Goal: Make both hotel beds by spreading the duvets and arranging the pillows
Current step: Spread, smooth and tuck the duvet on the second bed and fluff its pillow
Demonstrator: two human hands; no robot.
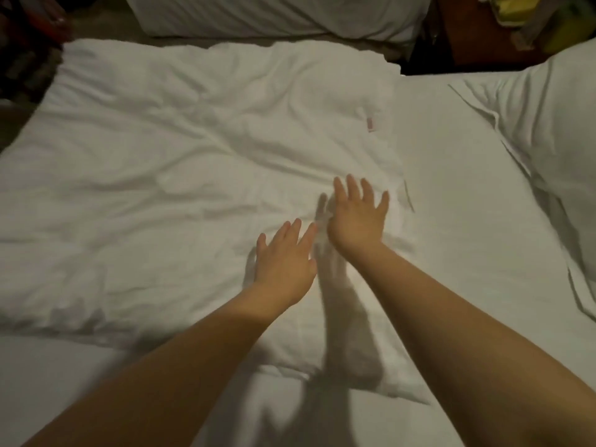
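Bare forearms (pixel 193 356), bare hands (pixel 285 258)

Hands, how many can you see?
2. The left hand, fingers straight, is over the duvet, nearer the person. The right hand, fingers spread, is just beyond it, near the duvet's right edge. No others show.

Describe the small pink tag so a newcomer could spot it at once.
Start at the rumpled white duvet on the near bed. Look beyond the right hand, near the duvet's right edge. The tag is the only pink mark on white.
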